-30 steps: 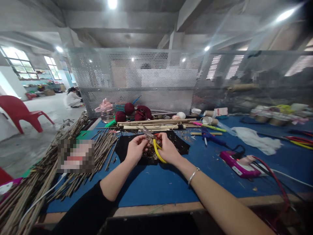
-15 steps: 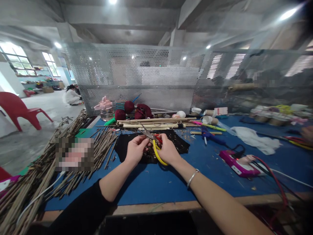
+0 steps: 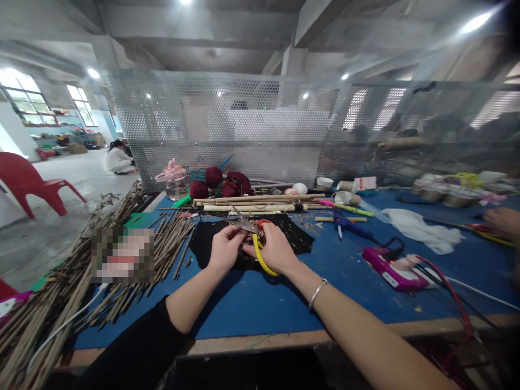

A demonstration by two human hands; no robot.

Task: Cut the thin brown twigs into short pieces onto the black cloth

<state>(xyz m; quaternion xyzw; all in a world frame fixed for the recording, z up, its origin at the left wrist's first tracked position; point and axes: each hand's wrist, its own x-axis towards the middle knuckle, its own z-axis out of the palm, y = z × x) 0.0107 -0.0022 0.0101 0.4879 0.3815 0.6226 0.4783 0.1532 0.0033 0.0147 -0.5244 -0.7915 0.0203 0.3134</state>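
Observation:
My right hand grips a pair of scissors with yellow and red handles. The metal blades point up and left, slightly parted, just above my left fingertips. My left hand is closed in a pinch beside the blades; whatever lies between its fingers is too small to make out. Under both hands a black cloth is spread, with small brown scraps on it. To the left lie many cut brown twigs.
Several pale sticks and dark red yarn balls lie behind the cloth. A blue glue gun, a purple power strip with cables and a white plastic bag are at right. Another person's hand shows at far right.
The scissor blades have parted more, and the red handle has shifted up. My left hand stays nearly in place. At far right, the other person's hand has come further into view.

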